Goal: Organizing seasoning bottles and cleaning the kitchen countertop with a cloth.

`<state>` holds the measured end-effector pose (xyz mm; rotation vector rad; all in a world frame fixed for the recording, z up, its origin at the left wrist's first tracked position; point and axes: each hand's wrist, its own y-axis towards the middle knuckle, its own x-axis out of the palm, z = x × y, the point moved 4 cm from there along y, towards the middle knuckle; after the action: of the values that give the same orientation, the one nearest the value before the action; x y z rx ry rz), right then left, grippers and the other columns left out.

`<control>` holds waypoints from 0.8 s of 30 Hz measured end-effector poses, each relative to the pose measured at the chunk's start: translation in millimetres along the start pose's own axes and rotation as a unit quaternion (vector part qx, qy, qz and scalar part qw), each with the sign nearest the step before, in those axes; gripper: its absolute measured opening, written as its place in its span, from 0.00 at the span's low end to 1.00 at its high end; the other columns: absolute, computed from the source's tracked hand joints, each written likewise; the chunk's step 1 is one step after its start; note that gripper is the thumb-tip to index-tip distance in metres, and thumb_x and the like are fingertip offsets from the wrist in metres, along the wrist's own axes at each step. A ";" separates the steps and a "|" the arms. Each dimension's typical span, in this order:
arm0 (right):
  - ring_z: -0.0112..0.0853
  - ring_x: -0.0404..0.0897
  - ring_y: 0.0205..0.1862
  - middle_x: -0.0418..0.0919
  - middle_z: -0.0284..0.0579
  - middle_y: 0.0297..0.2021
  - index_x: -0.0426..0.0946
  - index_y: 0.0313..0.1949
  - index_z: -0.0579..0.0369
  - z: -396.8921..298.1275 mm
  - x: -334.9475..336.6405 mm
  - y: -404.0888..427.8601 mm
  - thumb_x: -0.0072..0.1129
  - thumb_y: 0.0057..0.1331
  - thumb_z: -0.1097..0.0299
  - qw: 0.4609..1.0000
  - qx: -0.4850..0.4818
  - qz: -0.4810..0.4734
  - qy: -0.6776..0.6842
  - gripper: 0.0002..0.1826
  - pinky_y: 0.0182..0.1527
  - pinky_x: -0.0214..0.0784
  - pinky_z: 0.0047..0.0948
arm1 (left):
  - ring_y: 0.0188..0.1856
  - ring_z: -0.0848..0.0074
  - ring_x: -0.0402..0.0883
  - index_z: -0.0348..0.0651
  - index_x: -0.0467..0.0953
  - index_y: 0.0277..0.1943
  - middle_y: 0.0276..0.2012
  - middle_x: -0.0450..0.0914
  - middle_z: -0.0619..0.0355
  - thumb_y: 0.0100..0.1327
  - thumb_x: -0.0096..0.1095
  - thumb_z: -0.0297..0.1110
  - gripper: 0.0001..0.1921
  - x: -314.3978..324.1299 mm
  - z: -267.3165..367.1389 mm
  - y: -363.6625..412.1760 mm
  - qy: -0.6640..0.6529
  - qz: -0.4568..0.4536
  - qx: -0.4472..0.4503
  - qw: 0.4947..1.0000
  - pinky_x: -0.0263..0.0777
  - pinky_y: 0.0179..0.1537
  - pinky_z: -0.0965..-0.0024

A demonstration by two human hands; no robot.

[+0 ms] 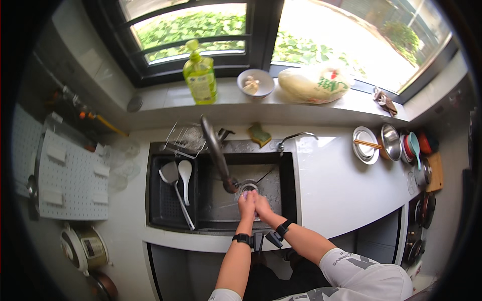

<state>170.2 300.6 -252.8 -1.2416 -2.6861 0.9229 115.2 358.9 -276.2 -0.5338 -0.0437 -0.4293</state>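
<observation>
My left hand [246,206] and my right hand [262,205] are pressed together low over the sink basin [218,203], near the drain [249,186]. Between them they squeeze a small purple item [245,194], perhaps a cloth; the fingers hide most of it. The dark faucet [216,150] arches over the basin, its spout end just left of my fingertips. A black strap circles each wrist. In the black drain tray [169,214] on the left lie a metal turner [171,177] and a white ladle [185,177].
Behind the sink are a wire rack [186,141], a sponge [259,134] and a small tap [297,136]. A green soap bottle [201,82], a bowl of garlic [255,83] and a plastic bag [314,84] line the sill. Stacked bowls [365,150] stand right; a rice cooker [84,248] left.
</observation>
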 end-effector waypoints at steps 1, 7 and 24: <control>0.53 0.81 0.36 0.82 0.59 0.36 0.78 0.35 0.62 -9.4 -0.2 -5.1 0.32 0.75 0.50 0.987 -0.063 0.017 -0.147 0.30 0.41 0.71 0.48 | 0.33 0.74 0.79 0.38 0.74 0.33 0.30 0.81 0.55 0.63 0.55 0.31 0.07 -6.7 -6.3 0.1 -0.084 0.007 -0.027 0.996 0.74 0.35 0.70; 0.59 0.78 0.40 0.79 0.64 0.33 0.80 0.32 0.62 -54.1 1.9 -37.0 0.34 0.73 0.49 0.971 -0.142 -0.001 -0.194 0.31 0.44 0.68 0.51 | 0.32 0.71 0.80 0.35 0.73 0.33 0.30 0.79 0.56 0.61 0.52 0.29 0.06 -18.5 10.0 -10.3 -0.223 0.054 -0.099 0.968 0.76 0.35 0.69; 0.48 0.77 0.52 0.77 0.57 0.50 0.72 0.55 0.60 -64.9 -146.8 -64.0 0.43 0.72 0.52 0.953 -0.222 -0.026 -0.205 0.24 0.54 0.67 0.39 | 0.37 0.76 0.79 0.35 0.75 0.45 0.37 0.79 0.57 0.73 0.49 0.38 0.14 19.0 92.3 -81.0 0.091 -0.133 -0.011 0.987 0.75 0.39 0.68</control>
<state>244.0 197.2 -135.8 -1.1300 -3.3831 0.6448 106.0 335.2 -154.6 -0.5110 0.0654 -0.7389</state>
